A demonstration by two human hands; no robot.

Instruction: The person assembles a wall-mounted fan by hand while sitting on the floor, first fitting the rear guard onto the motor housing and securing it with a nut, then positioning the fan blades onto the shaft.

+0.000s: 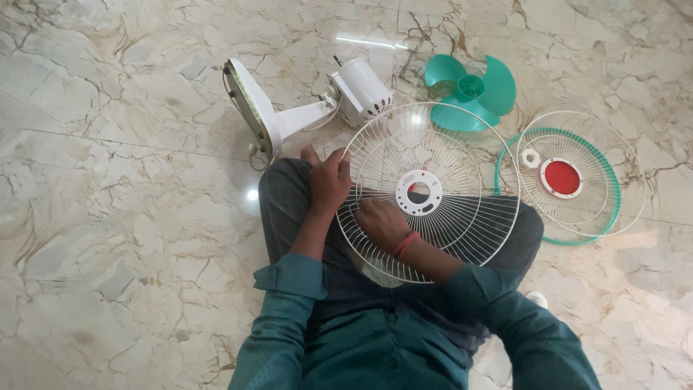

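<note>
My left hand (328,180) pinches the rim of the white wire fan guard (447,217) resting on my lap; my right hand (380,222) lies closed over its spokes. It seems light and springy, best held at the rim. Beyond it lies the teal blade (473,90).

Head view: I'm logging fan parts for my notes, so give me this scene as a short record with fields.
Left hand: grips the left rim of the white wire grille
Right hand: rests on the grille's wires
Grille: lies across the person's lap
Motor and stand: lying on the marble floor
Green blade: on the floor, beyond the grille
Second grille: green-rimmed, red centre, to the right
</note>
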